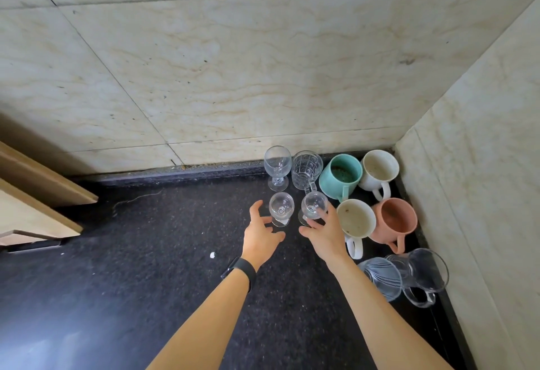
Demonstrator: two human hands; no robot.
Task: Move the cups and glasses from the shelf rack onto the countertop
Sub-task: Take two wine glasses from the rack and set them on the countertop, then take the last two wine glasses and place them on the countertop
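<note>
Two small stemmed glasses stand on the black countertop (pixel 146 282). My left hand (pixel 261 233) is spread around the foot of the left glass (pixel 281 206), thumb and fingers apart, not gripping it. My right hand (pixel 325 233) has its fingers against the bowl of the right glass (pixel 314 205) and its thumb below the foot. Behind them stand a taller stemmed glass (pixel 277 165) and a patterned glass mug (pixel 306 168). A teal mug (pixel 340 178), two white mugs (pixel 379 169) (pixel 356 218) and a pink mug (pixel 395 220) sit in the corner.
A ribbed glass (pixel 380 277) and a clear handled jug (pixel 422 273) stand at the right, close to my right forearm. Tiled walls close off the back and right side. Wooden shelf boards (pixel 38 188) jut in at the left. A white crumb (pixel 212 255) lies on the counter.
</note>
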